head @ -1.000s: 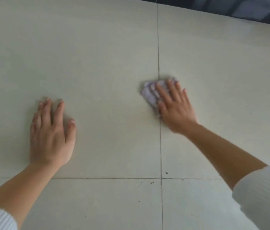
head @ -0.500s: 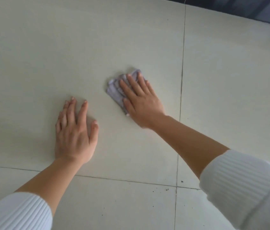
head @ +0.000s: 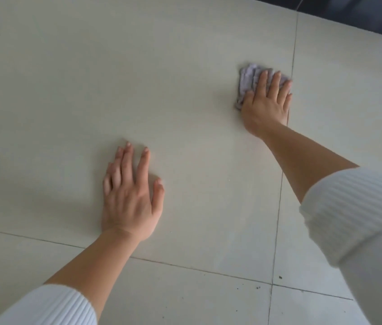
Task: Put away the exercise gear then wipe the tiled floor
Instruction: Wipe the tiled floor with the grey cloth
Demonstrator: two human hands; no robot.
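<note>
Well, the cloth [head: 249, 82], a crumpled lilac-grey rag, lies on the tiled floor [head: 162, 73] up at about one o'clock, just left of a grout line [head: 293, 55] that runs from twelve towards six. The right hand [head: 266, 104] lies flat on top of it, fingers straight and slightly spread, palm pressing it to the tile; the rag's bunched edge shows past the fingertips and the thumb. Its little-finger side reaches that grout line.

The left hand [head: 130, 195] is well apart from it, down at about eight o'clock, spread flat on bare tile with fingers pointing to twelve and the thumb out to the side, holding nothing.

Both forearms are bare up to white ribbed sleeves [head: 349, 207]. A second grout line [head: 185, 266] crosses the first at five o'clock, with a few dark specks [head: 280, 277] near the crossing. A dark strip [head: 361, 15] borders the floor at the far one o'clock edge.
</note>
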